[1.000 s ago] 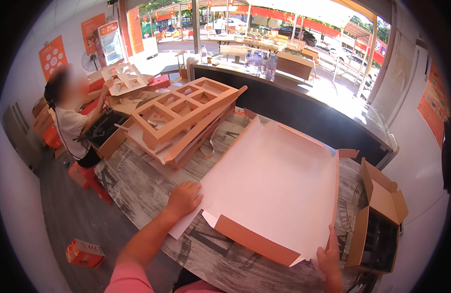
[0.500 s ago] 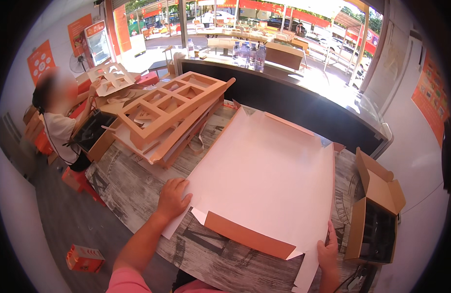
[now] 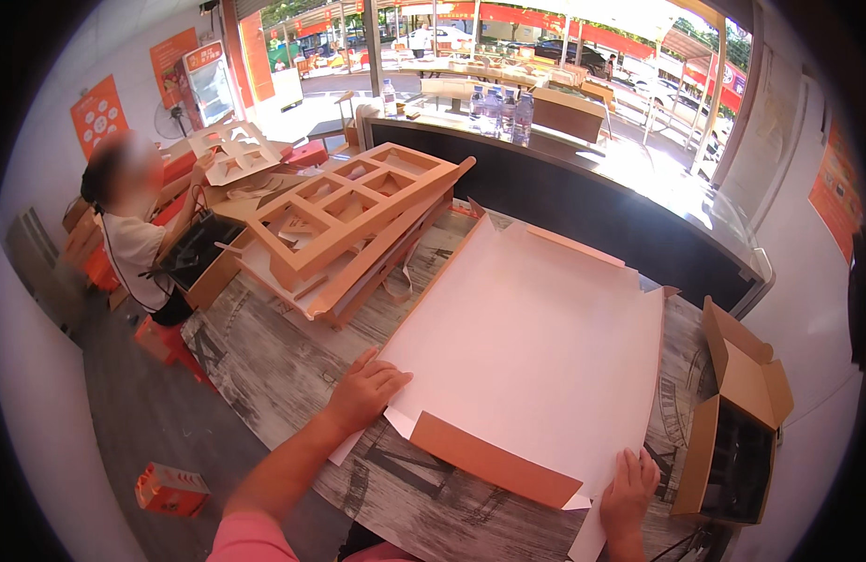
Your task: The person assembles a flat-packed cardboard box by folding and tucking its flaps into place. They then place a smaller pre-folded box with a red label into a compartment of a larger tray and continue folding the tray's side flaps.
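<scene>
A large, shallow cardboard box (image 3: 536,347), white inside and brown outside, lies partly folded on the table, with its near brown flap (image 3: 494,459) raised. My left hand (image 3: 365,395) grips its left edge near the front corner, fingers bent over onto the white face. At the right front corner, the fingers of my right hand (image 3: 629,487) curl over the opposite edge. Narrow white strips stick out toward me beneath both hands. The undersides of the two edges are hidden.
Brown cardboard frames with square openings (image 3: 358,201) are stacked at the far left of the wood-patterned table (image 3: 292,361). An open brown carton (image 3: 732,440) with dark contents stands at right. Another person (image 3: 138,225) handles a white cutout sheet (image 3: 234,150). Bottles (image 3: 498,112) stand on the far counter.
Both hands have shifted along the box's side edges, and their fingers now bend inward over them. My right hand has turned from outside the edge onto it. The view has swung slightly left.
</scene>
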A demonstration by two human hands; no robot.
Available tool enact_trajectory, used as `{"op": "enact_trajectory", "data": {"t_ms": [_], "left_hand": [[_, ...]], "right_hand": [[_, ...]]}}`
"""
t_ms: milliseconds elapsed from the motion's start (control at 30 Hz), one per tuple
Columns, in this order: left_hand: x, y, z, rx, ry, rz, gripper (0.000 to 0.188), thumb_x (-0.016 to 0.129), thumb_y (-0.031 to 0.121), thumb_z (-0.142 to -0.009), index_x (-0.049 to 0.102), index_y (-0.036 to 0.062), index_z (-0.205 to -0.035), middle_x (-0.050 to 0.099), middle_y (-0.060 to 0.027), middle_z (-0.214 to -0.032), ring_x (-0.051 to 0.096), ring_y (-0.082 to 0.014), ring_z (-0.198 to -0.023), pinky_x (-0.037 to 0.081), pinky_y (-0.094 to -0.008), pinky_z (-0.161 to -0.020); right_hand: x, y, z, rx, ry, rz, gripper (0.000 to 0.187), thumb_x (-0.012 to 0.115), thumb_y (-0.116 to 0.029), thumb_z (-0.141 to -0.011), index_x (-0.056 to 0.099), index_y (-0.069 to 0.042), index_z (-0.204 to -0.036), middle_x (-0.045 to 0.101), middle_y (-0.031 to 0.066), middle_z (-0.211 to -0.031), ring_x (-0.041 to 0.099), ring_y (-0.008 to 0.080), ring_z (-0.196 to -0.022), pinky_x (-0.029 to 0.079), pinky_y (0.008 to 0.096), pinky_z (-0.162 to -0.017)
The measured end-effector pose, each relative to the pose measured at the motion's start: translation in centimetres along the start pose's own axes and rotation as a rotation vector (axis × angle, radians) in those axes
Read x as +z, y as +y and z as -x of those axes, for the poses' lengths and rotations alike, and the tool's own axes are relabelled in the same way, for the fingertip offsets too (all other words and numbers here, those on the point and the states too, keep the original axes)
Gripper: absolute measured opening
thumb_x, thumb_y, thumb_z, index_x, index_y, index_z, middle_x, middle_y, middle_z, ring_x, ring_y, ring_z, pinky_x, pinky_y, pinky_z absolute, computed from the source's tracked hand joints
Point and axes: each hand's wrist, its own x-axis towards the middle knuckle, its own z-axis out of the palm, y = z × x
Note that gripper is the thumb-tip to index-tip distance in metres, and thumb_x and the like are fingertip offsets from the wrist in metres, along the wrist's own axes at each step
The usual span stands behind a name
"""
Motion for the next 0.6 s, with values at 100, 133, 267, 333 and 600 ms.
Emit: {"op": "enact_trajectory", "data": {"t_ms": [100, 133, 267, 333, 600], "left_hand": [[0.6, -1.1, 0.7, -0.037, -0.016, 0.089, 0.033, 0.070, 0.001, -0.086, 0.075, 0.0107, -0.117, 0.077, -0.0064, -0.118, 0.072, -0.0280, -0.113, 0.048, -0.0530, -0.117], [0.8, -1.2, 0.7, -0.040, 0.016, 0.101, 0.033, 0.069, 0.000, -0.085, 0.074, 0.0104, -0.116, 0.077, -0.0069, -0.118, 0.073, -0.0285, -0.112, 0.050, -0.0537, -0.116], [1.1, -1.1, 0.6, -0.043, 0.043, 0.112, 0.033, 0.069, 0.000, -0.086, 0.073, 0.0087, -0.117, 0.075, -0.0096, -0.123, 0.072, -0.0315, -0.114, 0.053, -0.0542, -0.111], [0.8, -1.1, 0.7, -0.090, 0.026, 0.100, 0.033, 0.068, 0.002, -0.087, 0.072, 0.0081, -0.120, 0.071, -0.0120, -0.132, 0.069, -0.0334, -0.120, 0.051, -0.0562, -0.112], [1.6, -1.7, 0.9, -0.115, -0.112, 0.018, 0.040, 0.066, 0.010, -0.091, 0.069, 0.0091, -0.130, 0.060, -0.0167, -0.150, 0.057, -0.0350, -0.142, 0.039, -0.0616, -0.121]], "right_hand": [[0.2, 0.3, -1.1, -0.019, 0.013, -0.041, 0.044, 0.060, -0.003, -0.089, 0.065, 0.007, -0.132, 0.063, 0.0228, -0.140, 0.052, 0.0455, -0.139, 0.038, 0.0602, -0.117], [0.2, 0.6, -1.2, -0.014, 0.004, -0.059, 0.045, 0.061, -0.004, -0.089, 0.065, 0.006, -0.133, 0.063, 0.0232, -0.141, 0.053, 0.0455, -0.137, 0.040, 0.0593, -0.116], [-0.7, 0.4, -1.6, 0.149, -0.035, -0.098, 0.050, 0.067, -0.012, -0.089, 0.063, 0.005, -0.136, 0.062, 0.0247, -0.143, 0.055, 0.0452, -0.133, 0.044, 0.0556, -0.112], [0.3, 0.9, -1.5, 0.118, -0.023, -0.067, 0.052, 0.069, -0.016, -0.089, 0.062, 0.004, -0.137, 0.062, 0.0239, -0.144, 0.057, 0.0437, -0.131, 0.045, 0.0546, -0.110], [0.5, 2.1, -2.8, 0.134, -0.069, -0.073, 0.058, 0.077, -0.028, -0.091, 0.064, 0.001, -0.139, 0.064, 0.0208, -0.143, 0.060, 0.0386, -0.123, 0.048, 0.0508, -0.106]]}}
